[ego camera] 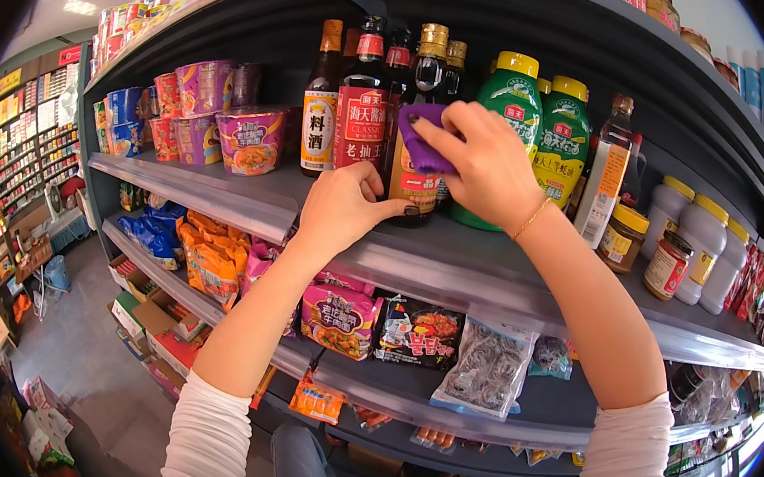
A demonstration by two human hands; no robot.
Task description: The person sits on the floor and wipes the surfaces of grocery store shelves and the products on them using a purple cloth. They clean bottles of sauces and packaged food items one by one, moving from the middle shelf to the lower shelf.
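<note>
My right hand (491,159) grips a folded purple cloth (425,137) against the label of a gold-capped soy sauce bottle (414,187). Low on that same bottle, my left hand (348,201) has its thumb across the front and its fingers bent at the left side. Just left stand a red-labelled soy sauce bottle (361,117) and a cooking wine bottle (320,107) with a brown cap. Green squeeze bottles (513,100) with yellow caps are behind and right of my right hand. The cloth and hands hide part of the held bottle's label.
Instant noodle cups (251,140) stand left on the same shelf (250,189). A clear glass bottle (607,170), jars (667,265) and white plastic tubs (698,246) stand right. Noodle packets (341,317) fill the shelf below. The upper shelf (645,30) overhangs the bottles.
</note>
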